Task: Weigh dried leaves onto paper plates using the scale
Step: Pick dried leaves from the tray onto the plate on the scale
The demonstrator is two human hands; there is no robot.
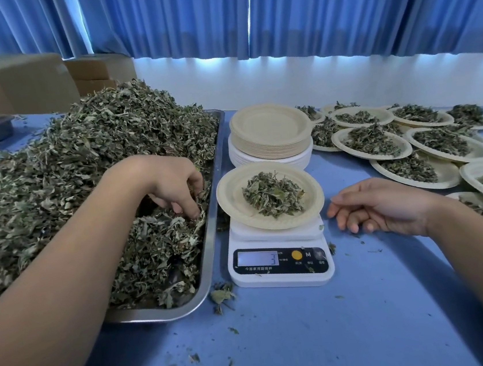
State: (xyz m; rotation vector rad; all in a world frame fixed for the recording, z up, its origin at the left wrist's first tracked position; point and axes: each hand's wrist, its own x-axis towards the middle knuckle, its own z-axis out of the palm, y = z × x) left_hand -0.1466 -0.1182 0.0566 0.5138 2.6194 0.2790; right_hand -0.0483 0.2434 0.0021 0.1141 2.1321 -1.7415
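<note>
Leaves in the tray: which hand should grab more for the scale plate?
Left. The left hand is in the dried leaves, fingers pinching some; the right hand rests idle beside the scale.

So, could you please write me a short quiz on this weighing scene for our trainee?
1. True or false: the plate on the scale is empty.
2. Which hand is in the tray of leaves? A) left B) right C) both
3. Fill in: the stack of empty plates stands ___ the scale.
Key: 1 false, it holds a heap of leaves. 2 A, the left hand curls its fingers into the leaves; the right hand is beside the scale, holding nothing. 3 behind.
</note>
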